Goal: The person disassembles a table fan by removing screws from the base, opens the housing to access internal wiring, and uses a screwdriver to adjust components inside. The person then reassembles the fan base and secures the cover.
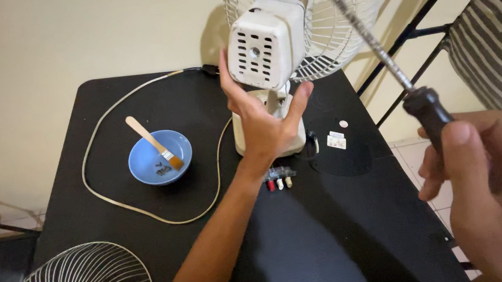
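The black table [150, 242] carried it all, and the white fan [267, 53] stood at its far edge, motor housing facing the camera, rear grille behind it. The left hand [264, 118] reached up from below with fingers spread, cupping the fan's neck just under the housing, thumb out to the right. Right of the fan, the right hand [489, 191] was clenched round the dark handle of a screwdriver [377, 49], its long shaft slanting up-left, tip across the grille. Left of the fan sat a blue bowl [143, 163] with a brush [154, 142] leaning in it.
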